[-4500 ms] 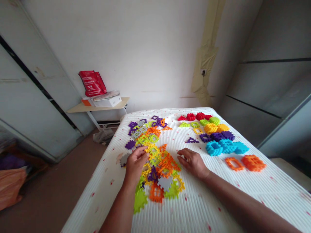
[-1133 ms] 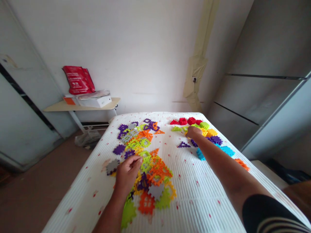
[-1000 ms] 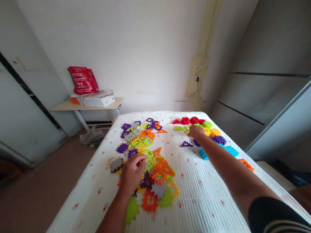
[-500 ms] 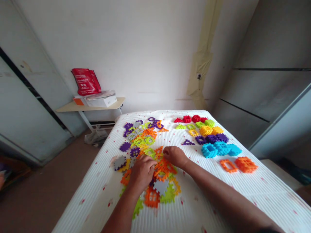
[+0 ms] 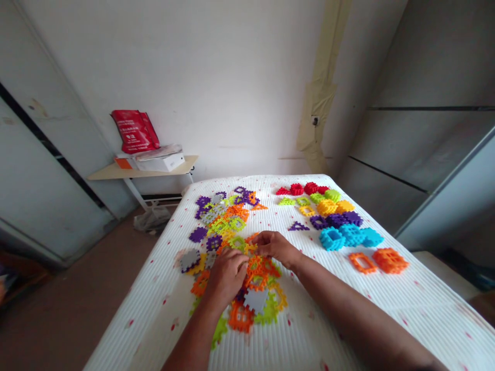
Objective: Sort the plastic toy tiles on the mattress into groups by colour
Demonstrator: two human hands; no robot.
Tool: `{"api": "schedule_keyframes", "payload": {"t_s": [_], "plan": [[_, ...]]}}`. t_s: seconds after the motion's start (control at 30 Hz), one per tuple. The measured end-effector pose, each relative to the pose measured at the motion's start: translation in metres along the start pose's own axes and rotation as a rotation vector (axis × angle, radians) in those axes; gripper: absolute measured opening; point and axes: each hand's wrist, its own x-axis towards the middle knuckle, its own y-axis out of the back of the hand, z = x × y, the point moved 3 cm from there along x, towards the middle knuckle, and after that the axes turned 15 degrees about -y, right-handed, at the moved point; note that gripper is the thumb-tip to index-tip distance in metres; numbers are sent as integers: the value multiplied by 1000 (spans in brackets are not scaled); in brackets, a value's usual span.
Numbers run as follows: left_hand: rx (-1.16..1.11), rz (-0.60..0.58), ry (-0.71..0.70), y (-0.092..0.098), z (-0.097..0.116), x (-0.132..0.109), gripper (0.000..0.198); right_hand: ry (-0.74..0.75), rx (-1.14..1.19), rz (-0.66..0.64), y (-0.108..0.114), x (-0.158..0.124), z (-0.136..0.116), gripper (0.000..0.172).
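My left hand [image 5: 229, 270] rests in a loose heap of interlocking plastic building pieces, fingers curled down and pressed together. What they grip, if anything, is hidden. My right hand [image 5: 277, 248] reaches in from the other side, its thumb and fingers closed at the edge of an orange building piece [image 5: 252, 237], mostly covered by the fingers. Close by lie a lime-green piece [image 5: 237, 242] and orange pieces [image 5: 256, 268]. Nearer me are a grey toothed piece [image 5: 256, 299], an orange window piece [image 5: 241, 317] and a lime-green piece [image 5: 269, 313].
On the right, pieces are grouped by colour: red [image 5: 311, 188], yellow [image 5: 327, 207], purple [image 5: 336, 220], blue [image 5: 332, 239] and orange stacks [image 5: 390, 260]. A white ribbed cover [image 5: 154, 314] lies on the table. Behind left, a small table [image 5: 143, 175] bears a red bag [image 5: 135, 131].
My right hand has shifted slightly left, its fingers stretching further over the orange piece. My left hand stays nearly where it was. The view has moved slightly.
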Motion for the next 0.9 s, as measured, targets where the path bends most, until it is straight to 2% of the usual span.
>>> {"api": "schedule_keyframes", "payload": {"t_s": [0.17,0.4,0.7,0.9], "plan": [[-65,96,47,6,-1,-1,23,15,488,-256,-9,-10,-4,29],[-208,219,138,13,-4,-4,28,107,590,-414,-14,-20,-14,26],[-485,239,172,18,-1,-4,35,160,615,-419,-15,-17,-13,28],[-525,277,269,17,-3,-4,35,176,593,-427,-17,-16,-12,33]]}}
